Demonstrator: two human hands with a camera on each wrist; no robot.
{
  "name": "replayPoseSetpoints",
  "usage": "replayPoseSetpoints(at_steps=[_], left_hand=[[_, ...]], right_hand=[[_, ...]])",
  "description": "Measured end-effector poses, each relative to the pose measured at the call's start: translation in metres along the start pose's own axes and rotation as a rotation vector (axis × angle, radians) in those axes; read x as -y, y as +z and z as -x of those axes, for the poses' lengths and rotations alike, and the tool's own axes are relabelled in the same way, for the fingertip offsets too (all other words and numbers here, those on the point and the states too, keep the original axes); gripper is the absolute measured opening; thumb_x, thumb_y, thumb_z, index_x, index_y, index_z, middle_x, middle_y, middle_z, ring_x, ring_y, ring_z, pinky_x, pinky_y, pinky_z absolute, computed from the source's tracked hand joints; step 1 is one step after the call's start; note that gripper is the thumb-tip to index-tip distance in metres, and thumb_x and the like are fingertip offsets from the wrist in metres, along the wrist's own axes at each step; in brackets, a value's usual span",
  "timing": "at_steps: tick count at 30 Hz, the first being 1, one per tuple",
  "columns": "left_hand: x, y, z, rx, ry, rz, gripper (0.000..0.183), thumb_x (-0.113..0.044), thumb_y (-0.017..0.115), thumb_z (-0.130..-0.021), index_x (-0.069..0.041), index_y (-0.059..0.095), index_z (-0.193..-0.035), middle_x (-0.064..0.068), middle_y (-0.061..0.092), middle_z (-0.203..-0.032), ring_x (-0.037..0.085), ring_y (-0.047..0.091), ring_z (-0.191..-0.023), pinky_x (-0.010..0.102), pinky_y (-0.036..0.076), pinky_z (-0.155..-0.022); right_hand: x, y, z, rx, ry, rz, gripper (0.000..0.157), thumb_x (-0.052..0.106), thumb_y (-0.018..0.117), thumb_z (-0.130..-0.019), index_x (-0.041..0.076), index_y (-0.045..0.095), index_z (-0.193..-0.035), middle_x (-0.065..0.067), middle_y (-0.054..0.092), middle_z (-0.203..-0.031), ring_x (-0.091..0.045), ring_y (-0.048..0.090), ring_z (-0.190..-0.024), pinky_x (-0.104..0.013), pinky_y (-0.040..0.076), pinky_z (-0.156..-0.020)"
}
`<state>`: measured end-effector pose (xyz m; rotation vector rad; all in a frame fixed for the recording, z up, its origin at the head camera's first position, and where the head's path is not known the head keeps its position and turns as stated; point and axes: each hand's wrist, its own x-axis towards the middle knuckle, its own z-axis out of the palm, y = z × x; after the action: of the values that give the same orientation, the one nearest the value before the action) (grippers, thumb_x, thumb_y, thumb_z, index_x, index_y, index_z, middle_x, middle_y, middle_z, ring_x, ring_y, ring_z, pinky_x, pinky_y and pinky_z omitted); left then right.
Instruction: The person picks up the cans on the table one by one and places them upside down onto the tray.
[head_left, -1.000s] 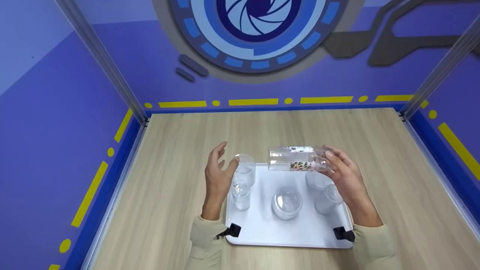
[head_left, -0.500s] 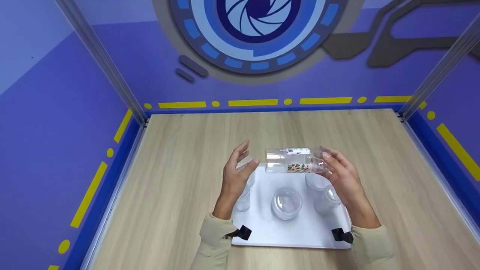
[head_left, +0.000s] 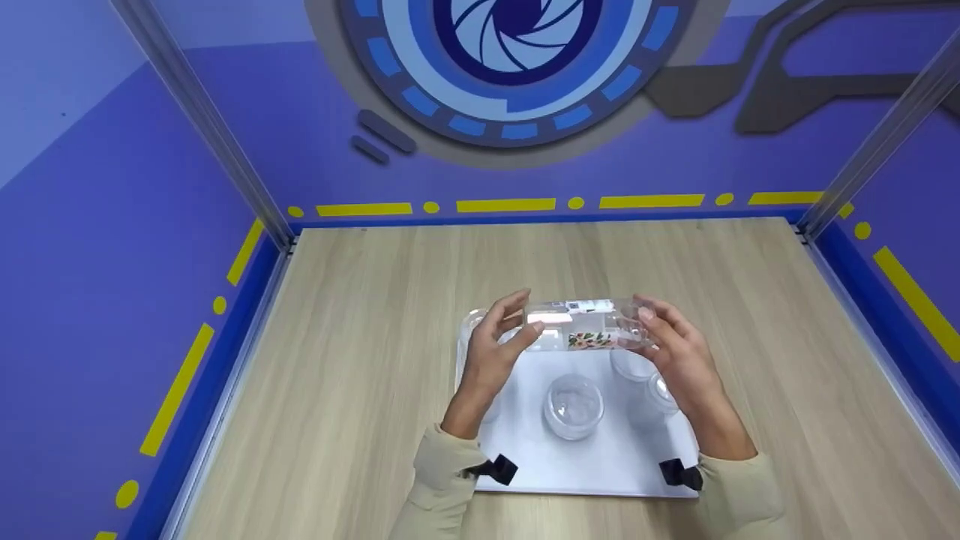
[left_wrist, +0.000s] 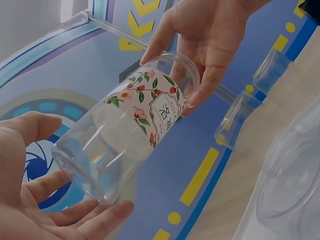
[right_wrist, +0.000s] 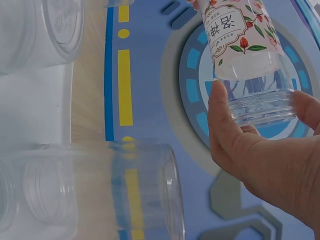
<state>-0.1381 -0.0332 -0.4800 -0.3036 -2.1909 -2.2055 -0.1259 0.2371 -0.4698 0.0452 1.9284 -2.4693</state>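
A clear jar (head_left: 589,326) with a flowered paper label lies sideways in the air over the tray. My right hand (head_left: 684,358) grips its ringed neck end, thumb on the near side and fingers behind, as the right wrist view also shows. At the opposite end, the base, my left hand (head_left: 489,361) is spread with fingertips right at the edge. In the left wrist view its thumb (left_wrist: 40,125) stands apart from the plastic while the other fingers (left_wrist: 107,217) reach beneath the base.
Below the hands, a white tray (head_left: 592,472) rests on the wood-grain table (head_left: 352,375). A round clear jar (head_left: 574,407) stands mid-tray, with more clear jars at both sides, partly hidden by the hands. Patterned blue walls (head_left: 525,176) rise behind and beside the table.
My left hand has moved right, from beside the left-hand jars to the base of the held jar. The right hand has shifted the jar slightly left and toward me.
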Motion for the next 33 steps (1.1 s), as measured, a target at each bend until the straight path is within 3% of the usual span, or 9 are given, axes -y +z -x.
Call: replayPoseSetpoints(at_steps=[10, 17, 23, 33], left_hand=[[0.0000, 0.0026, 0.0011, -0.005, 0.002, -0.024, 0.051, -0.028, 0.074, -0.099, -0.013, 0.063, -0.146, 0.013, 0.060, -0.145, 0.026, 0.061, -0.128, 0.047, 0.049, -0.109], [0.0000, 0.0021, 0.0014, -0.010, 0.013, -0.022, 0.049, -0.026, 0.076, -0.098, -0.012, 0.065, -0.144, 0.011, 0.064, -0.139, 0.025, 0.062, -0.126, 0.044, 0.050, -0.109], [-0.0002, 0.0011, 0.0010, -0.022, 0.040, -0.009, 0.047, -0.022, 0.077, -0.097, -0.009, 0.066, -0.141, 0.015, 0.065, -0.135, 0.030, 0.063, -0.124, 0.051, 0.047, -0.111], [-0.0033, -0.0026, -0.0013, -0.034, 0.061, -0.044, 0.047, -0.023, 0.077, -0.097, -0.007, 0.067, -0.140, 0.010, 0.067, -0.133, 0.032, 0.063, -0.124, 0.049, 0.045, -0.112]], right_hand=[[-0.0005, 0.0007, 0.0005, 0.008, -0.001, 0.033, 0.044, 0.014, 0.051, -0.112, -0.006, 0.046, -0.150, -0.017, 0.055, -0.135, -0.036, 0.058, -0.123, -0.035, 0.058, -0.093], [-0.0011, -0.0006, 0.0017, 0.026, 0.009, 0.057, 0.045, 0.015, 0.050, -0.112, -0.005, 0.044, -0.152, -0.017, 0.052, -0.138, -0.033, 0.057, -0.124, -0.034, 0.057, -0.095], [-0.0005, -0.0004, 0.0040, 0.038, 0.005, 0.109, 0.047, 0.017, 0.052, -0.112, -0.006, 0.044, -0.153, -0.019, 0.049, -0.148, -0.033, 0.058, -0.128, -0.033, 0.056, -0.098], [0.0039, -0.0007, 0.0047, -0.015, -0.018, 0.201, 0.048, 0.014, 0.057, -0.110, -0.008, 0.046, -0.152, -0.016, 0.054, -0.142, -0.017, 0.062, -0.121, -0.027, 0.055, -0.096]])
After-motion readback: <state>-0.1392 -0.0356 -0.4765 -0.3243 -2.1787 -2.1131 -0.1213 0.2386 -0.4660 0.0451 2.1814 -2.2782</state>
